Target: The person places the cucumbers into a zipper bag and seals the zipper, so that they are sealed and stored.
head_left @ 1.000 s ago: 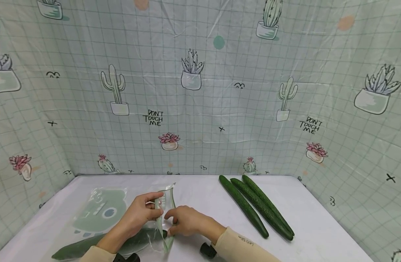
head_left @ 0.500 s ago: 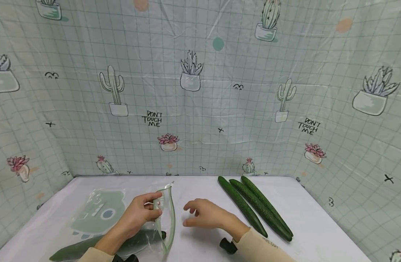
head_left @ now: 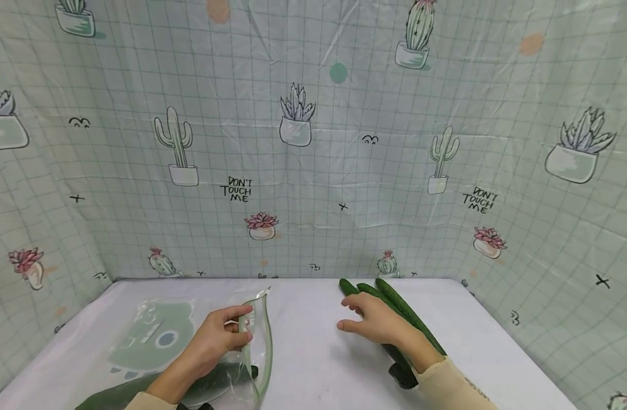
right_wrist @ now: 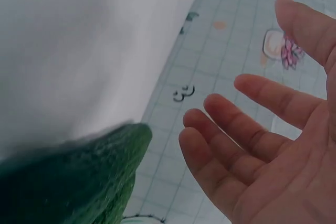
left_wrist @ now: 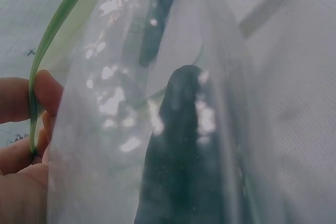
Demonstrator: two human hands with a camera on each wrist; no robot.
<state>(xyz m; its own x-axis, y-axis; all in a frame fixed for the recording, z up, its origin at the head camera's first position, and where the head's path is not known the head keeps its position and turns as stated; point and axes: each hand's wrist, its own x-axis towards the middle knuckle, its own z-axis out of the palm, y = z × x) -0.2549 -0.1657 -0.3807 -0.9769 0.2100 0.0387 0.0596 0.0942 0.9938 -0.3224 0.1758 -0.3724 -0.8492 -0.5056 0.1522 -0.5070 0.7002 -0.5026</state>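
A clear zip bag (head_left: 264, 364) with a green rim and a printed green cartoon figure (head_left: 156, 336) lies on the left of the table, its mouth gaping to the right. My left hand (head_left: 216, 339) pinches the rim of that mouth between thumb and fingers. Inside the bag lies one cucumber (left_wrist: 181, 145), partly behind my left forearm. My right hand (head_left: 377, 322) is over the loose cucumbers (head_left: 402, 304) on the right, fingers spread and holding nothing. In the right wrist view a cucumber tip (right_wrist: 131, 137) shows apart from the fingers.
The white table (head_left: 303, 341) meets a curtain (head_left: 313, 188) printed with cactus drawings at its back and sides. Three loose cucumbers lie slanted side by side on the right, partly covered by my right arm. A black wrist strap piece (head_left: 402, 376) hangs below the right wrist.
My right hand has left the bag's mouth and moved right, over the loose cucumbers. The bag's mouth gapes wider. My left hand keeps its pinch on the rim.
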